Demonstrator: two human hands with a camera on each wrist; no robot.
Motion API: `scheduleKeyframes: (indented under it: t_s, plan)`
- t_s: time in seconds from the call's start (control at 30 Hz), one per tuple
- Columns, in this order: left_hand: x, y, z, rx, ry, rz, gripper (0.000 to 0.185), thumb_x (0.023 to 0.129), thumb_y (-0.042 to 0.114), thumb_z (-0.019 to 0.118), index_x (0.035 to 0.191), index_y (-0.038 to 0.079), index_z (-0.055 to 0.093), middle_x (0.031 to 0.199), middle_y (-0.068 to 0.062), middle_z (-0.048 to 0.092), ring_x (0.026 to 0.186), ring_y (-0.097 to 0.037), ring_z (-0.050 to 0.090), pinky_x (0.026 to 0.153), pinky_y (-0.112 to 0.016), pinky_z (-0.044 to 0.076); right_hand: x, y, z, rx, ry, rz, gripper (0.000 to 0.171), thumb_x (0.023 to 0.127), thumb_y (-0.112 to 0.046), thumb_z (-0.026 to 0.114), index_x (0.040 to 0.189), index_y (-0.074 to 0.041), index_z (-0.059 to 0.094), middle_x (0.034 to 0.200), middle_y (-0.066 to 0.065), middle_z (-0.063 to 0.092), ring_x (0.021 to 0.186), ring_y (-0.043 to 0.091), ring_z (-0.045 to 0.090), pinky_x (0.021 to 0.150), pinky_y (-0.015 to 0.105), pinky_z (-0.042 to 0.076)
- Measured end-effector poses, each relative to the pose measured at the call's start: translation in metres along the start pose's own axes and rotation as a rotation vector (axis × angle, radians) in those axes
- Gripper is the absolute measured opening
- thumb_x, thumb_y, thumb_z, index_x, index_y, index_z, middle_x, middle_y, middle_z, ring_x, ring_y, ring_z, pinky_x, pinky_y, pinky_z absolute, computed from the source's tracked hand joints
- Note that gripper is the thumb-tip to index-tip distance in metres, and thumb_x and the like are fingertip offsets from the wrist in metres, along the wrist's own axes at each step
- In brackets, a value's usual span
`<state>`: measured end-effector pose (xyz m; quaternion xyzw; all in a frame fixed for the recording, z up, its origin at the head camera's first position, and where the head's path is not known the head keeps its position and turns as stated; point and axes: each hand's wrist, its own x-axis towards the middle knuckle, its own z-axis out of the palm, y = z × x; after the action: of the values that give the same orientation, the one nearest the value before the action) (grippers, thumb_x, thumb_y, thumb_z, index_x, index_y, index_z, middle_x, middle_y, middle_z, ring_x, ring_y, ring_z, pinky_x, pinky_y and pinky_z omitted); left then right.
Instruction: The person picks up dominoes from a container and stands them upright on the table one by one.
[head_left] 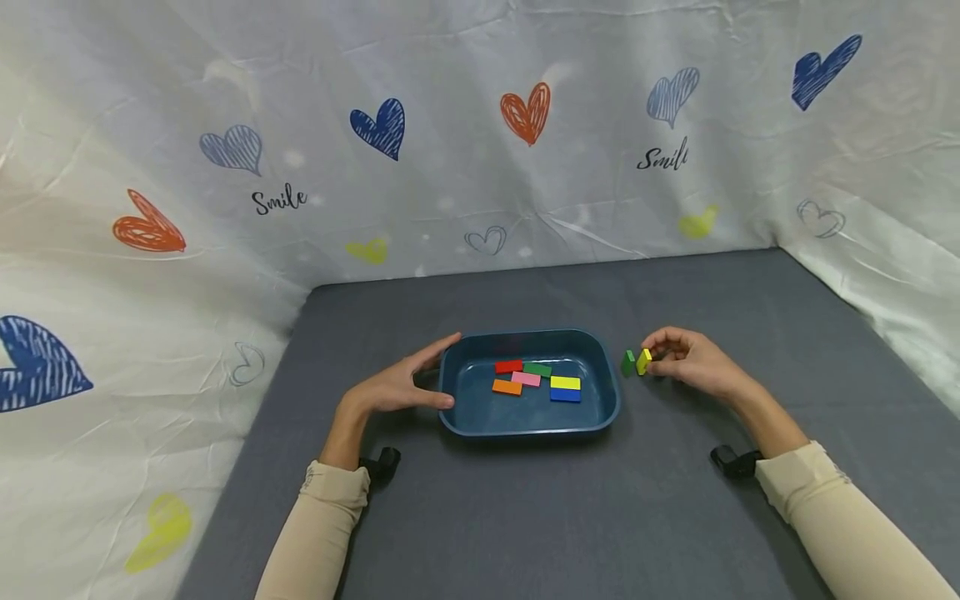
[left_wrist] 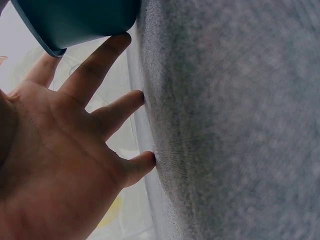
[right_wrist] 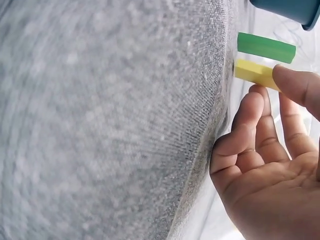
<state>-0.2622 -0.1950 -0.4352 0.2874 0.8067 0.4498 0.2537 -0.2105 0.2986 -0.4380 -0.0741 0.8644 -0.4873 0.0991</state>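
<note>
A dark teal tray (head_left: pixel 528 429) with rounded corners holds several flat rectangular blocks. My left hand (head_left: pixel 395 385) rests against its left end, thumb near the front corner and forefinger at the back one. In the left wrist view its fingers (left_wrist: pixel 117 115) are spread and straight, two tips down at the cloth. To the tray's right, my right hand (head_left: pixel 693 360) pinches the upper end of a yellow block (head_left: pixel 643 361) that stands upright on the table. Just left of that, a green block (head_left: pixel 627 363) stands on end by itself, a narrow gap between them.
Inside the tray lie a red block (head_left: pixel 508 367), a pink block (head_left: pixel 526 379), an orange block (head_left: pixel 507 387) and a blue block (head_left: pixel 566 396), plus another green and another yellow one. Grey cloth (head_left: pixel 525 517) covers the table. A white curtain (head_left: pixel 450 192) printed with hearts hangs behind and beside it.
</note>
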Motion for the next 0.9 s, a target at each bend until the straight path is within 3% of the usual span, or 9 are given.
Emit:
scheduleKeyframes:
  t_s: [0.17,0.57,0.9]
  plan:
    - [-0.0009,-0.0003,0.0006,-0.001,0.0,-0.003,0.102,0.087,0.035,0.082,0.165,0.033,0.016,0.172,0.006,0.014,0.157,-0.036,0.021,0.12,-0.069,0.024,0.0001,0.0014,0.0018,0.004,-0.006,0.007,0.031,0.096,-0.013,0.07,0.123,0.0,0.061,0.109,0.018,0.063,0.078,0.02,0.059,0.065,0.031,0.047]
    - [0.0001,0.0005,-0.0017,0.0,-0.005,-0.007,0.1,0.087,0.035,0.082,0.163,0.04,0.017,0.172,0.008,0.012,0.157,-0.037,0.019,0.12,-0.069,0.022,0.0002,0.0007,0.0013,0.006,-0.015,0.009,0.033,0.097,-0.015,0.07,0.125,-0.001,0.06,0.113,0.02,0.063,0.086,0.019,0.063,0.07,0.03,0.05]
    - [0.0009,-0.0016,-0.0003,0.001,0.002,-0.022,0.101,0.086,0.035,0.083,0.163,0.042,0.017,0.171,0.009,0.014,0.156,-0.036,0.021,0.12,-0.068,0.024,0.001,0.0015,0.0,0.008,-0.021,0.018,0.034,0.096,-0.015,0.071,0.125,0.0,0.06,0.113,0.02,0.063,0.082,0.016,0.06,0.068,0.03,0.049]
